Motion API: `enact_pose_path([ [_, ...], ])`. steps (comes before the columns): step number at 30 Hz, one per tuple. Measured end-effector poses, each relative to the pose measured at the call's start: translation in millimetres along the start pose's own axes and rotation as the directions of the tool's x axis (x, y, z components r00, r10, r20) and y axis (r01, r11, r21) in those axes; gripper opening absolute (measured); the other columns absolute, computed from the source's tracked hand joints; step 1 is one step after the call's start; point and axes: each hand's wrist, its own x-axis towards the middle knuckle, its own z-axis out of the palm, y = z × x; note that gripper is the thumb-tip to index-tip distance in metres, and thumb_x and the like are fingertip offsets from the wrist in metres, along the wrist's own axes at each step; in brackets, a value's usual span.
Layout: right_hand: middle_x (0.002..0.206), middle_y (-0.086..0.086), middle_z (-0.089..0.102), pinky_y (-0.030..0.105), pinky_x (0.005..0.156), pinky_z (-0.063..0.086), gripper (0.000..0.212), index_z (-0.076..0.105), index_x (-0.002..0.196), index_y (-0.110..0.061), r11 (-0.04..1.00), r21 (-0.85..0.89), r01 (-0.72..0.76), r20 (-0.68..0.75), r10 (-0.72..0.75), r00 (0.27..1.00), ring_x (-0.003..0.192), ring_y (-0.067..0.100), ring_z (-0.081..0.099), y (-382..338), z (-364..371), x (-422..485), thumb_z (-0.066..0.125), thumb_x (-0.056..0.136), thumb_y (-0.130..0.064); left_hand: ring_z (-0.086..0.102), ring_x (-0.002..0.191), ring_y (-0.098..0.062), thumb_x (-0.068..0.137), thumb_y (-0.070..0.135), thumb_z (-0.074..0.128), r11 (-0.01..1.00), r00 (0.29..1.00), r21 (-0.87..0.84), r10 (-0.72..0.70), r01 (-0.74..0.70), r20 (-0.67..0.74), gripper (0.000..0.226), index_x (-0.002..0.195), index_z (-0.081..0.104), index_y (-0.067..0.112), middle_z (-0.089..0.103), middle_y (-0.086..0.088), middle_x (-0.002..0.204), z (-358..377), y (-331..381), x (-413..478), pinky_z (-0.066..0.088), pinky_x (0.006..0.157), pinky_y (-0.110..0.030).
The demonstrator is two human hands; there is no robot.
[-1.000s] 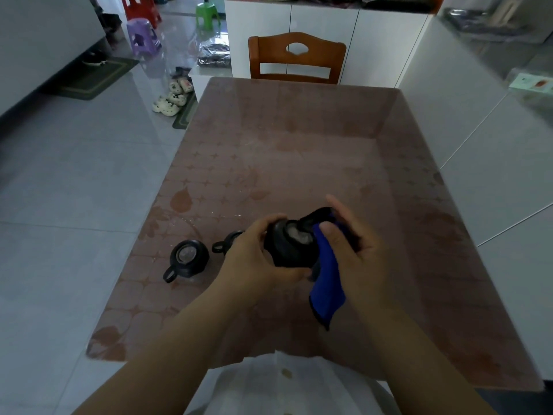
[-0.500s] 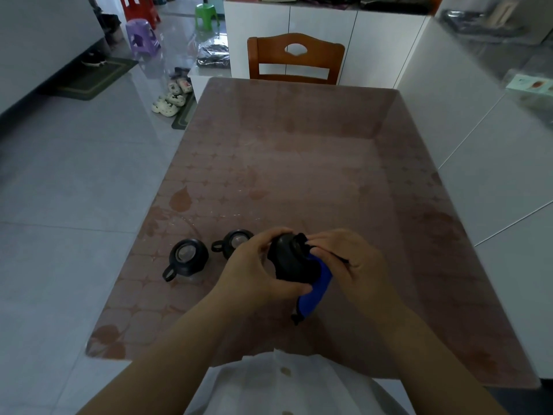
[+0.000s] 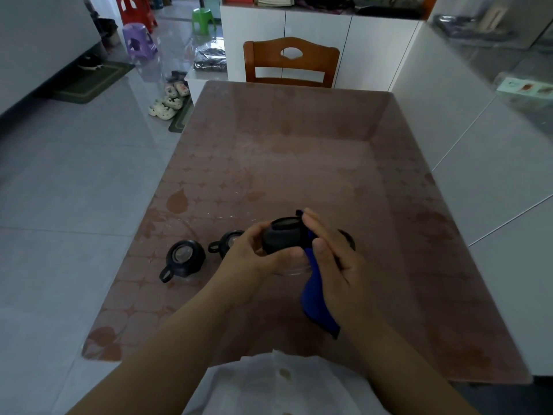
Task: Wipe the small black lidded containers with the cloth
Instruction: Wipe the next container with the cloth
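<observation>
Container (image 3: 284,238) (black, round-lidded) gripped by left hand (image 3: 251,256); right hand (image 3: 332,265) clutches blue cloth (image 3: 317,307).

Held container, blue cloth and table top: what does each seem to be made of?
Held container: matte black, probably plastic, with a paler glossy lid centre; below the left hand a clear, glass-like base shows. Blue cloth: soft fabric, hanging limp in folds from the right hand, perhaps microfibre. Table: glossy brown patterned top that mirrors the cabinets, likely glass or a clear cover.

Bare forearms, unsleeved to the frame edge, above a white buttoned cloth shirt (image 3: 269,384) (two buttons visible).
</observation>
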Motion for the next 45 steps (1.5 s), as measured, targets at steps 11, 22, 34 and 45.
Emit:
enact_pose_path([
  [11, 0.108, 0.001, 0.071, 0.041, 0.084, 0.057, 0.036, 0.065, 0.112, -0.028, 0.993, 0.03, -0.113, -0.17, 0.117, 0.978, 0.097, 0.017, 0.067, 11, -2, 1, 0.044, 0.087, -0.043, 0.065, 0.083, -0.003, 0.073, 0.028, 0.067, 0.968, 1.0, -0.25, -0.016, 0.019, 0.015, 0.042, 0.113, 0.056, 0.019, 0.063, 0.0, 0.101, 0, -3, -4, 0.051, 0.069, -0.017],
  [22, 0.126, -0.025, 0.058, 0.022, 0.103, 0.04, 0.037, 0.056, 0.124, -0.029, 0.997, -0.06, 0.046, -0.121, -0.053, 0.991, 0.125, 0.009, 0.05, 5, 3, -5, 0.04, 0.095, -0.044, 0.059, 0.084, -0.015, 0.069, 0.035, 0.07, 0.915, 0.997, -0.399, -0.03, 0.058, 0.076, 0.049, 0.114, 0.062, 0.019, 0.062, -0.006, 0.1, 8, -11, -6, 0.047, 0.063, -0.02],
  [34, 0.092, -0.014, 0.072, 0.028, 0.081, 0.055, 0.028, 0.067, 0.098, -0.031, 0.91, 0.318, -0.267, -0.275, 0.358, 0.892, 0.094, 0.011, 0.067, 2, -8, -3, 0.064, 0.071, -0.034, 0.059, 0.08, -0.006, 0.074, 0.036, 0.056, 0.921, 0.996, -0.383, -0.042, 0.067, 0.073, 0.033, 0.105, 0.062, 0.026, 0.07, 0.012, 0.084, 7, -12, -6, 0.038, 0.07, -0.025],
  [45, 0.085, 0.001, 0.073, 0.045, 0.076, 0.057, 0.042, 0.071, 0.103, -0.019, 0.776, 0.497, -0.388, -0.166, 0.524, 0.835, 0.078, 0.025, 0.068, -1, -10, 6, 0.06, 0.072, -0.046, 0.057, 0.079, -0.01, 0.072, 0.041, 0.068, 0.901, 0.995, -0.427, -0.034, 0.072, 0.095, 0.024, 0.091, 0.075, 0.028, 0.067, 0.006, 0.088, -2, -11, -4, 0.04, 0.071, -0.025],
])
